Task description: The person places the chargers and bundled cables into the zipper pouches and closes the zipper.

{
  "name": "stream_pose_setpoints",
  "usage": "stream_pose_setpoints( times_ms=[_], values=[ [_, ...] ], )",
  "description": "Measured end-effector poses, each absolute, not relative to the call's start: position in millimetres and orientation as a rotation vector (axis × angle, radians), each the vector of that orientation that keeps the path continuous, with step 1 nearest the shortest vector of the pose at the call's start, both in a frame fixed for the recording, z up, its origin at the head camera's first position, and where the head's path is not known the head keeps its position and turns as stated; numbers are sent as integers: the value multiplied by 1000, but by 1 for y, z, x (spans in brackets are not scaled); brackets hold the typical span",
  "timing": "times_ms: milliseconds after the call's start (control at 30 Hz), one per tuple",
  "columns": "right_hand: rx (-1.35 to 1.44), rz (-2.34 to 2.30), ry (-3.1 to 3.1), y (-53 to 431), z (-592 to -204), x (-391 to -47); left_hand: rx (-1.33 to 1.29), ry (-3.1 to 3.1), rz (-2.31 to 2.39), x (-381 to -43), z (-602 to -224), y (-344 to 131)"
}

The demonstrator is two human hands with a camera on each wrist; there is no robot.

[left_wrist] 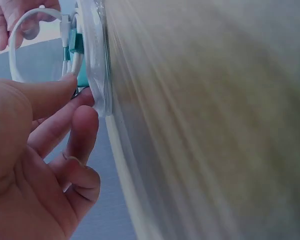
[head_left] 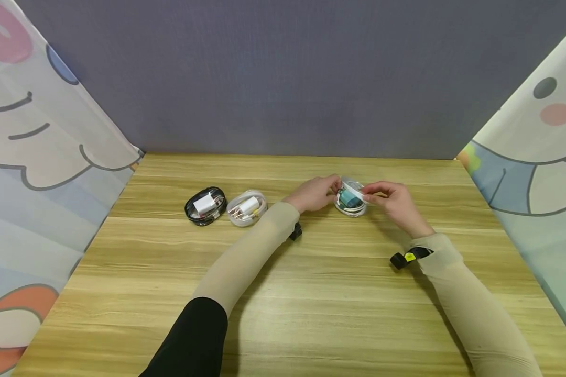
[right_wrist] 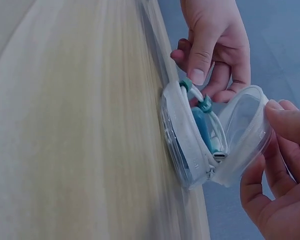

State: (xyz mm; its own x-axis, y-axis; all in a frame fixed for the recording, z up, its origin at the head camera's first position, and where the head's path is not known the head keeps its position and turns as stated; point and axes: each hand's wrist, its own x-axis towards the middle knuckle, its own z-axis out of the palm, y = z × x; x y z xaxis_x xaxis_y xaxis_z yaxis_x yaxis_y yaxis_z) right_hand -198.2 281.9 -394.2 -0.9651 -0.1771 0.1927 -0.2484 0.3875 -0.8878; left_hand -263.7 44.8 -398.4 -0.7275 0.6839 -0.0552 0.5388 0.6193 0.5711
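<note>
A clear round zip pouch [head_left: 351,210] with white edging stands unzipped on the table, its lid raised. Inside lie a coiled white charging cable [right_wrist: 219,131] with green ties and a teal charger block [right_wrist: 202,129]. At the pouch's left side, my left hand [head_left: 315,193] has its thumb and forefinger about the cable near a green tie; the exact contact is partly hidden. My right hand [head_left: 396,203] pinches the lid's rim [right_wrist: 260,120] between thumb and fingers, holding it up. The left hand [left_wrist: 45,135] has its other fingers loosely bent.
Two more pouches sit left of my left arm: a black-edged one [head_left: 210,219] and a white-edged one [head_left: 239,220], each holding a white charger block and cable. A grey panel [head_left: 283,78] rises behind the wooden table [head_left: 311,303]. Printed cloths hang at both sides.
</note>
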Motion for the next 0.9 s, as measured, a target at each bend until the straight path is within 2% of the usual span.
stream_pose_setpoints(
  times_ms=[367, 733, 900],
  values=[
    [375, 1615, -2605, 283, -390, -195, 975, 2641, 710, -258, -394, 41],
    [590, 1325, -2769, 279, -392, -189, 793, 2647, 796, -252, -394, 41],
    [706, 1245, -2799, 280, -397, -189, 813, 2639, 788, -249, -392, 42]
  ],
)
